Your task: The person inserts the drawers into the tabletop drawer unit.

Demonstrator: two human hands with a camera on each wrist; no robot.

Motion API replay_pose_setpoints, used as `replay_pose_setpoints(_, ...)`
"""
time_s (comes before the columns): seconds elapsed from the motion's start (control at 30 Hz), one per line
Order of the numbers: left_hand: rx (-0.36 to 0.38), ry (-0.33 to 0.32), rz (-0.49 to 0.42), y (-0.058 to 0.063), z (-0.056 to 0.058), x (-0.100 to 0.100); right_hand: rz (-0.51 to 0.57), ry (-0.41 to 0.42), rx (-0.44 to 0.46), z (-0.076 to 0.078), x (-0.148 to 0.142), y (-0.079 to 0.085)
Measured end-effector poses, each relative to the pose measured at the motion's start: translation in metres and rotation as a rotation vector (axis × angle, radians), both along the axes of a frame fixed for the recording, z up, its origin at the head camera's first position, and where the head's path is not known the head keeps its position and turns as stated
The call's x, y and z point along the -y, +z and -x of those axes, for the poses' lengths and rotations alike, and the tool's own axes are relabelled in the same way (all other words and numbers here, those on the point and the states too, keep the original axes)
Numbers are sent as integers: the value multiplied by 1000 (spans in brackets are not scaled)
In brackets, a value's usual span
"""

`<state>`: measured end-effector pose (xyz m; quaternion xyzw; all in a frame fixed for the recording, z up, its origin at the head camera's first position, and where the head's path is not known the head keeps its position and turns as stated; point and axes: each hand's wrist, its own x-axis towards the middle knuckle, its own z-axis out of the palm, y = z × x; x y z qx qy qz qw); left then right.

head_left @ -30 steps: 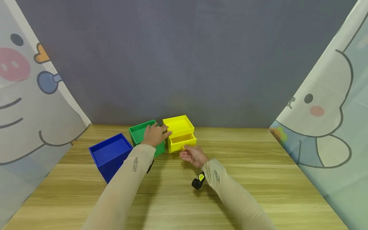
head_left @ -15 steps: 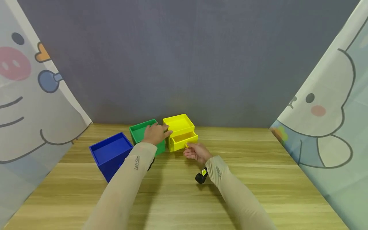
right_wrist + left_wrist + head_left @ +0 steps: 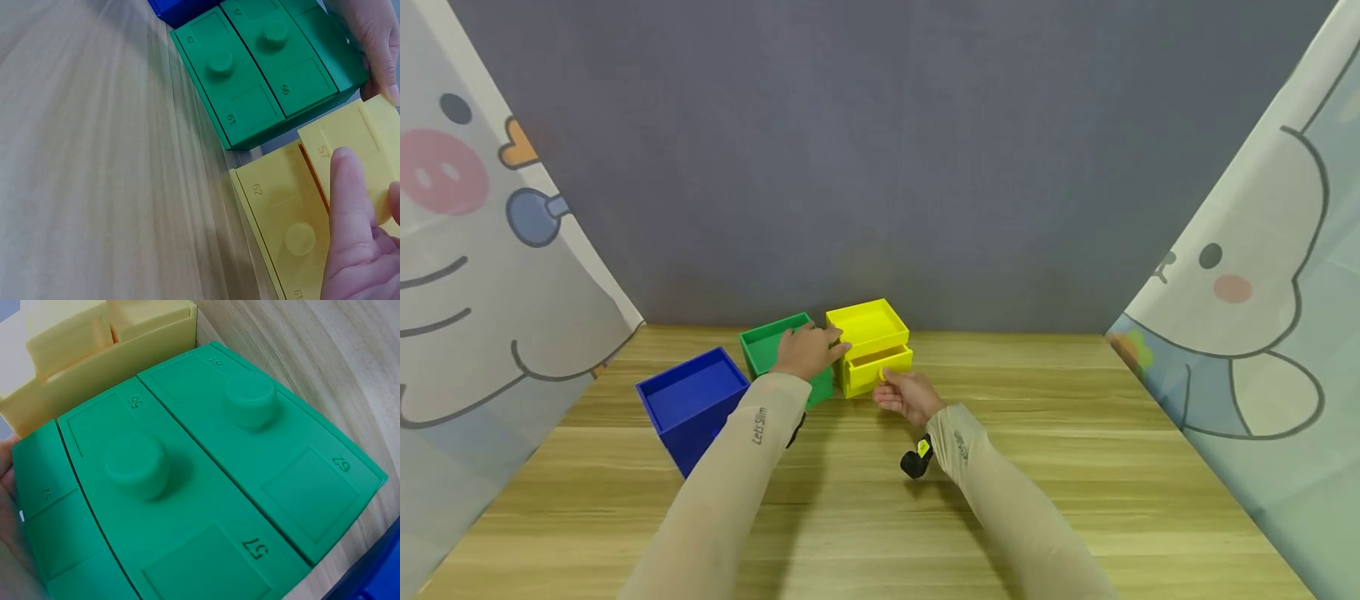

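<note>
A small yellow drawer cabinet (image 3: pixel 867 323) with a tray-like top stands at the back of the table. Its upper drawer (image 3: pixel 880 365) sticks partway out, while the lower drawer (image 3: pixel 265 194) is flush. My right hand (image 3: pixel 912 398) pinches the upper drawer's round knob (image 3: pixel 379 205); one finger extends across the drawer front in the right wrist view. My left hand (image 3: pixel 808 352) lies over the green drawer cabinet (image 3: pixel 767 340), fingers spread, with fingertips against the yellow cabinet's left side. Both numbered drawers of the green cabinet (image 3: pixel 206 475) are flush in the left wrist view.
A blue cabinet (image 3: pixel 692 390) stands to the left, angled, near the left forearm. The wooden table (image 3: pixel 1037 467) meets a grey backdrop (image 3: pixel 895 167) behind. Cartoon-printed cloths (image 3: pixel 1247 333) flank both sides.
The yellow upper drawer came farther out by half a second ago, then went partway back in, the right hand moving with its knob. My left hand has stayed in place.
</note>
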<state>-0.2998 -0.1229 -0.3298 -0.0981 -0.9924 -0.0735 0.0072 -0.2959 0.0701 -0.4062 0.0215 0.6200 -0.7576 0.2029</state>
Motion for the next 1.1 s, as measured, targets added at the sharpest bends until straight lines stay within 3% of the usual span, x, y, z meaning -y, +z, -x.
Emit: replay_pose_setpoints(1.1,-52,-16,40,-6,-2,3,-32,-92,43,13,18,7)
